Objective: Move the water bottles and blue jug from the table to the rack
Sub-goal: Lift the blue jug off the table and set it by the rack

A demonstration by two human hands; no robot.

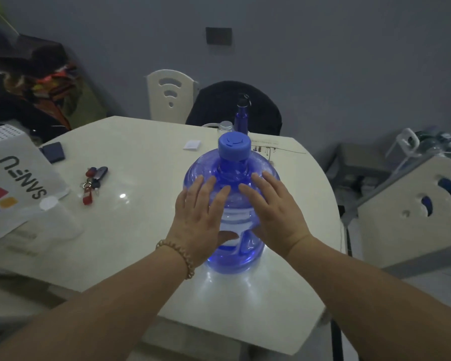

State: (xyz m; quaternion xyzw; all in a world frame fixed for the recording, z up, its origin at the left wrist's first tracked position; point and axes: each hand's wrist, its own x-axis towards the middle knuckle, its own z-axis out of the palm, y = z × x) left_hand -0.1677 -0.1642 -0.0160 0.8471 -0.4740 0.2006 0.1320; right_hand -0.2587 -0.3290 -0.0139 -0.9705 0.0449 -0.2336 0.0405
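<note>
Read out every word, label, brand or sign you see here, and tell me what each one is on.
"SANEU", with the E drawn as three bars, upside down to the camera: on the white package at the table's left edge, beside coloured squares.
Printed sheet behind the blue jug: lines too small to read.
Jug cap: a raised mark, no letters legible.

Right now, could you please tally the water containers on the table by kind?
Blue jug: 1
Dark blue bottle: 1
Clear bottle: 1
Total: 3
</note>
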